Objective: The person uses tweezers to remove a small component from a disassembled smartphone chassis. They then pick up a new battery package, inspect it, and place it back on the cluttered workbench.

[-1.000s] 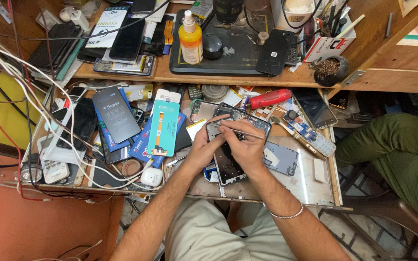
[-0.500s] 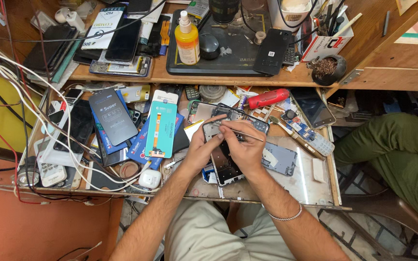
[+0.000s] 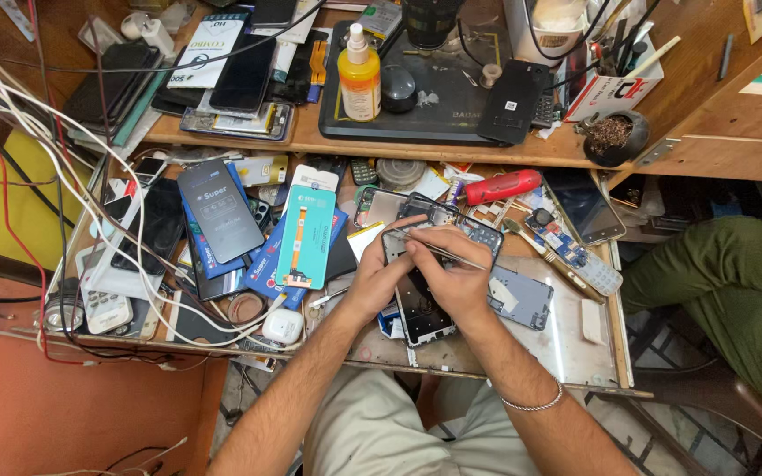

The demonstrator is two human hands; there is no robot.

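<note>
Phone [image 3: 423, 304]: opened, light, rigid, fragile; you steady its edge with left hand [image 3: 379, 278].
Tweezers [image 3: 447, 253]: thin, springy, pinched closed-fingered in right hand [image 3: 460, 282].

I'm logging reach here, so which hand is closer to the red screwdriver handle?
Right. The right hand, holding tweezers over the opened phone, lies just below the red handle; the left hand sits farther left, gripping the phone's edge.
</note>
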